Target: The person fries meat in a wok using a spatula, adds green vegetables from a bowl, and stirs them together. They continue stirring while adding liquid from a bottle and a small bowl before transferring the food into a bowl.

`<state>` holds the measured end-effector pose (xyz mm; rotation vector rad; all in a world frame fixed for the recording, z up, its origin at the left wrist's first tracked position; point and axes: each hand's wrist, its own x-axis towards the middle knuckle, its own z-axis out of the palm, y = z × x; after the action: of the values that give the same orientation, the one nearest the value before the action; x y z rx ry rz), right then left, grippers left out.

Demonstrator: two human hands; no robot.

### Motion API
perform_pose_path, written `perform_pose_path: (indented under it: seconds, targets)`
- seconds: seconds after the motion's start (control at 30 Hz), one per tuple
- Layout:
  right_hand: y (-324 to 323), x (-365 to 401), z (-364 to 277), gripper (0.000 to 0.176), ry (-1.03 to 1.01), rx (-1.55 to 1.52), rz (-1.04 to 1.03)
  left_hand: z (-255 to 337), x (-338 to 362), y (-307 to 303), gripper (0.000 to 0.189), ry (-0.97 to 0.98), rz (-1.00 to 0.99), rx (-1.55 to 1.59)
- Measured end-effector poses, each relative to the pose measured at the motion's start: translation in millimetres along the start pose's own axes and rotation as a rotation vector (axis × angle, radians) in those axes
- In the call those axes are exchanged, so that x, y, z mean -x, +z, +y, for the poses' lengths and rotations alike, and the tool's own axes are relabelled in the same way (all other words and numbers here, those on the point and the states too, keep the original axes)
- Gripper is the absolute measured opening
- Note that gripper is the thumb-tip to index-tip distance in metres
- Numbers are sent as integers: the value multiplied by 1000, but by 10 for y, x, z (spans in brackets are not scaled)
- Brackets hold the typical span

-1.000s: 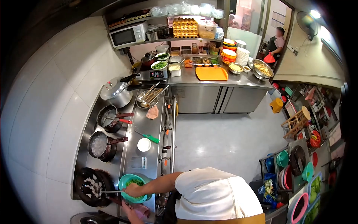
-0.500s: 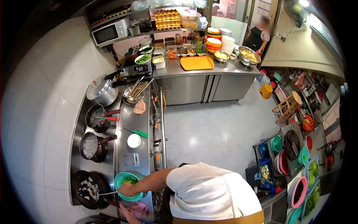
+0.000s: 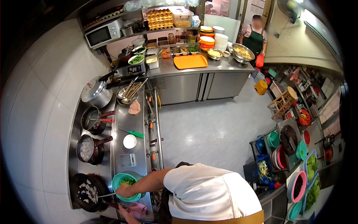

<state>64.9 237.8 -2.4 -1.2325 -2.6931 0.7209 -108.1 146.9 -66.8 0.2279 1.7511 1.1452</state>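
Observation:
My right hand (image 3: 125,190) is closed around the handle of a metal cooking utensil (image 3: 107,195); its working end is in the wok and hard to make out. My left hand (image 3: 126,214) grips the dark handle of the black wok (image 3: 81,194), beside a pink cloth (image 3: 138,210). Pale white pieces (image 3: 89,191) lie in the wok. Below my right forearm, a turquoise bowl (image 3: 116,180) of chopped greens (image 3: 127,181) stands on the steel counter.
Two pots (image 3: 86,148) (image 3: 91,118) and a pressure cooker (image 3: 97,93) line the stove. A scale (image 3: 128,160), white bowl (image 3: 129,141) and green lighter (image 3: 135,133) lie nearby. A person (image 3: 256,39) in a dark apron stands beyond the back counter (image 3: 223,68).
The whole view has shifted slightly left. The person at the back has turned more towards me, and a red bag now shows at their hand. Both my hands keep their grips.

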Motion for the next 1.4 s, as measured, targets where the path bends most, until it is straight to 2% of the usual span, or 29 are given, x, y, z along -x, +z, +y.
perform_pose_path:
  seconds: [0.1, 0.3, 0.6, 0.7, 0.9, 0.97, 1.4]
  targets:
    - [-1, 6, 9, 26, -2, -10, -3, 54, 227, 98, 24, 12, 40, 35]
    - [-24, 21, -29, 24, 46, -5, -12, 24, -21, -26, 25, -28, -19, 1]
    - [-51, 64, -4, 22, 3, 9, 45, 14, 50, -25, 22, 41, -34, 18]
    - [1, 9, 4, 22, -27, 18, 44, -8, -27, -63, 21, 6, 2, -28]
    - [-3, 26, -20, 24, 13, 4, 10, -33, -62, -45, 21, 29, -46, 48]
    - [-66, 97, -39, 20, 66, -80, 113, -18, -39, -30, 19, 28, -21, 45]
    - [-171, 140, -18, 23, 78, -43, -10, 19, 119, 54, 18, 67, -53, 91]
